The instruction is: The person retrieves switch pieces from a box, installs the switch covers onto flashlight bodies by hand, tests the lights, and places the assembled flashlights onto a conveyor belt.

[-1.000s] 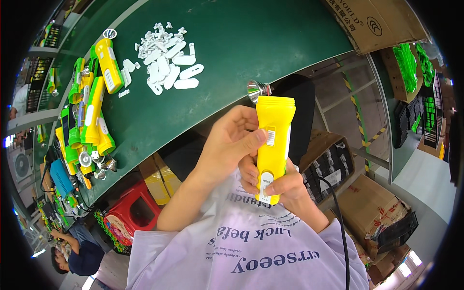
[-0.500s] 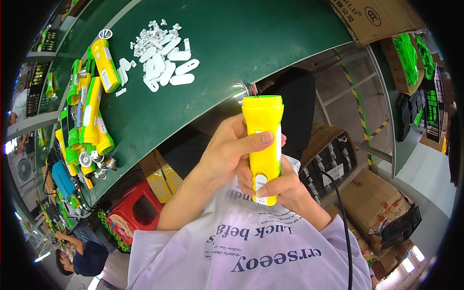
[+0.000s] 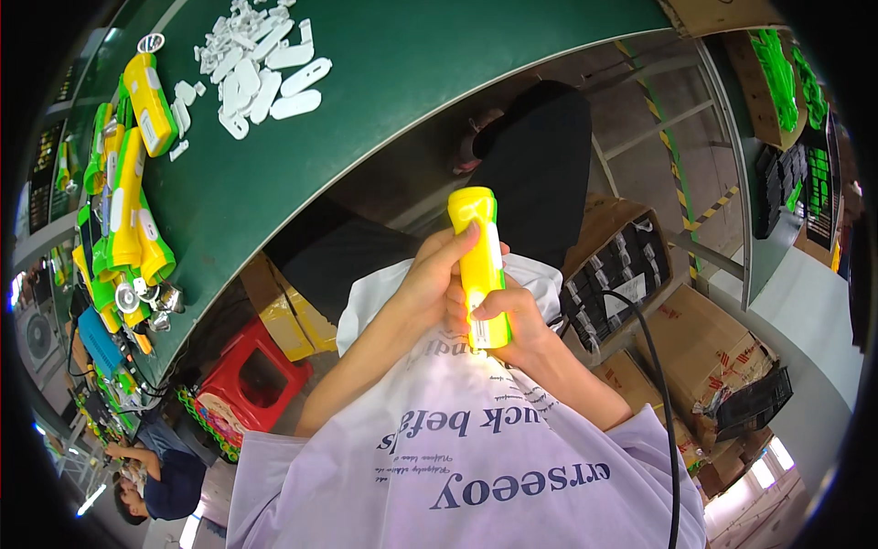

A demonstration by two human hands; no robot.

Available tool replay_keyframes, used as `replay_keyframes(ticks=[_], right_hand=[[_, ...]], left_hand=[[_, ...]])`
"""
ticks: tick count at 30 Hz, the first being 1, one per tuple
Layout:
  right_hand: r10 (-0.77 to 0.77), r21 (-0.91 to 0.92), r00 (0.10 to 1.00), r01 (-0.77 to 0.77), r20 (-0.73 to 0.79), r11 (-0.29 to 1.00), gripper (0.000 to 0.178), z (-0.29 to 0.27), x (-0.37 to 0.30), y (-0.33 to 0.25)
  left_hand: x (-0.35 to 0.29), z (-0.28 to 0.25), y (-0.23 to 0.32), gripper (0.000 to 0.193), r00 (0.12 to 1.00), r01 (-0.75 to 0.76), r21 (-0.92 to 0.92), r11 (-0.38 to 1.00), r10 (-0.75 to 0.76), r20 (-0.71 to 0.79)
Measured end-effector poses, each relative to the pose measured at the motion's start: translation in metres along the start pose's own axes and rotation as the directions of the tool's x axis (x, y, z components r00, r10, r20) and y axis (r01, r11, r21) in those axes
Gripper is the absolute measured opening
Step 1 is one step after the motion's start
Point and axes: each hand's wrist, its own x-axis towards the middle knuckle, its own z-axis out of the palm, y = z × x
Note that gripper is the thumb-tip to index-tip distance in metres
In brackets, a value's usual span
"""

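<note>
Head view: a yellow flashlight (image 3: 480, 265) with green trim sits between the person's two hands, above the lap and short of the table edge. Its long axis runs away from the chest, wide head outward toward the table, narrow tail toward the shirt (image 3: 549, 512), leaning a little to the left at the far end. The left hand (image 3: 432, 279) is nearer the head, wrapped round the left side with its thumb laid along the barrel; the right hand (image 3: 519, 320) grips the tail, thumb pressed across it. I can't tell from where I stand what the hidden fingers do underneath.

Beyond lies the green table (image 3: 393, 73), with a heap of white plastic parts (image 3: 263, 96) and, farther left, a cluster of yellow-and-green flashlight bodies (image 3: 126, 206). Lower left is a red stool (image 3: 229, 366); to the right, a black cable (image 3: 671, 430) hangs before cardboard boxes (image 3: 690, 334).
</note>
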Motion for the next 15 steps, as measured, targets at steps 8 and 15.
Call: replay_keyframes(ticks=[8,15], right_hand=[[0.013,-0.031,1.000,-0.014,-0.016,0.999,0.043,0.000,0.017,0.009],[0.005,-0.022,0.999,-0.006,-0.044,1.000,0.041,0.001,0.020,0.019]], left_hand=[[-0.006,-0.021,-0.005,0.047,0.999,-0.034,-0.193,0.981,0.033,-0.010],[-0.012,-0.032,-0.010,0.048,0.988,-0.092,-0.213,0.973,0.117,0.105]])
